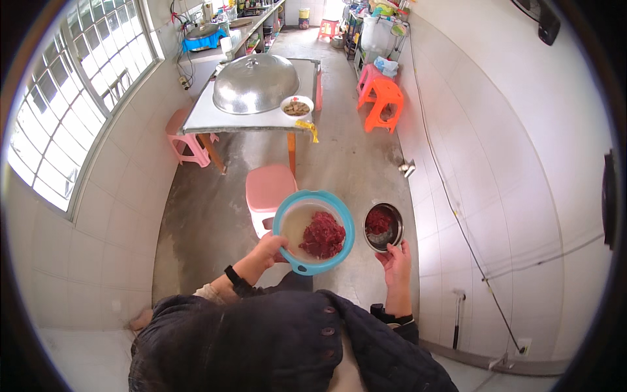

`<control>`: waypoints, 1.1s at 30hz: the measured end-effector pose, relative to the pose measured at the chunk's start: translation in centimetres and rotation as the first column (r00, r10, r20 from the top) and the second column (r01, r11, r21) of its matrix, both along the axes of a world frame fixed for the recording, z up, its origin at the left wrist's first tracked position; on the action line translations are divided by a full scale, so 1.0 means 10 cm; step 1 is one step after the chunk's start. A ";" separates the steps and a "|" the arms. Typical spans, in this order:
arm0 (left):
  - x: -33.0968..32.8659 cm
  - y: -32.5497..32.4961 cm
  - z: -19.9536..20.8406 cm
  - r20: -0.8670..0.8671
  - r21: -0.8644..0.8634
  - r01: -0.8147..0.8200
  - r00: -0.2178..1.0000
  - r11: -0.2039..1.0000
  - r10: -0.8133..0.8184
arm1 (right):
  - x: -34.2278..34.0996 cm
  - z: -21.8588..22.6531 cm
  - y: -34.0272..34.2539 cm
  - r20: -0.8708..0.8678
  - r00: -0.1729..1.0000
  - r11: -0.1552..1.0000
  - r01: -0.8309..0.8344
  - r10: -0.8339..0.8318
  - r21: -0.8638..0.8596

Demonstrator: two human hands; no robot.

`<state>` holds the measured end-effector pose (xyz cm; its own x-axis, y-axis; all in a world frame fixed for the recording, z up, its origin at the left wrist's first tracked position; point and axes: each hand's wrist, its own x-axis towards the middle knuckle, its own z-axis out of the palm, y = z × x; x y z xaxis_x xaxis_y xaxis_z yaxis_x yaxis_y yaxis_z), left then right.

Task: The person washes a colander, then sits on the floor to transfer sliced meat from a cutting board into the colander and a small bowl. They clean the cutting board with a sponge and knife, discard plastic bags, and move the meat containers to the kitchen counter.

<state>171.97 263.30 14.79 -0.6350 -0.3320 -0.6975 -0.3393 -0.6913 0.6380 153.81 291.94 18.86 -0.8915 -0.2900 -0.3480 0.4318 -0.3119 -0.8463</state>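
My left hand (271, 251) grips the near left rim of a blue-rimmed plastic basin (348, 215), its thumb over the edge. Inside lies a mound of dark red minced meat (322, 236), toward the right of the pale bottom. To the right, my right hand (394, 259) holds a steel bowl (390, 233) by its near edge, thumb at the rim and fingers along the outside. A smaller lump of red meat (378, 221) sits in the far part of that bowl. Basin and bowl are apart, both held in front of my body.
A pink stool (270, 187) stands just beyond the basin. Farther off is a table (202, 119) with a large domed metal cover (256, 83) and a bowl of food (297, 106). An orange stool (385, 104) stands by the right wall. A barred window is at left.
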 end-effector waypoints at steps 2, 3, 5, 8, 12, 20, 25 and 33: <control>-0.49 -0.22 -0.07 -0.027 -0.041 0.034 0.999 0.999 -0.035 | -0.48 -0.01 -0.16 -0.020 0.999 0.999 -0.041 0.041 0.012; -0.75 -0.33 -0.09 -0.052 -0.066 0.052 0.997 0.996 -0.056 | -0.73 0.00 -0.27 -0.037 0.998 0.998 -0.049 0.050 0.026; -1.24 -0.43 -0.10 -0.053 -0.048 0.032 0.998 0.998 -0.034 | -1.19 0.06 -0.39 -0.031 0.999 0.998 -0.030 0.032 0.063; -1.97 -0.74 0.00 -0.026 0.008 0.057 0.998 0.998 -0.057 | -1.84 0.22 -0.67 -0.073 0.997 0.996 -0.031 0.037 0.080; -2.85 -0.92 0.15 -0.082 -0.013 0.032 0.996 0.999 -0.033 | -2.59 0.38 -0.86 -0.091 0.995 0.997 -0.037 0.042 0.061; -4.41 -1.23 -0.27 -0.063 -0.036 -0.066 0.996 0.997 0.063 | -4.45 0.12 -1.33 -0.060 0.980 0.979 -0.183 0.188 0.087; -5.25 -1.47 -0.02 0.018 -0.067 -0.164 0.986 0.984 0.165 | -5.58 0.23 -1.76 -0.055 0.960 0.962 -0.272 0.274 0.042; -6.03 -2.10 0.19 -0.076 -0.146 -0.277 0.960 0.950 0.268 | -6.86 0.15 -2.80 -0.037 0.927 0.927 -0.374 0.374 -0.008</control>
<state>111.67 242.26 16.67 -0.5407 -0.5980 -0.5916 -0.1134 -0.6450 0.7557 85.18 263.97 20.33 -0.7285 -0.6096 -0.3125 0.4906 -0.1461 -0.8590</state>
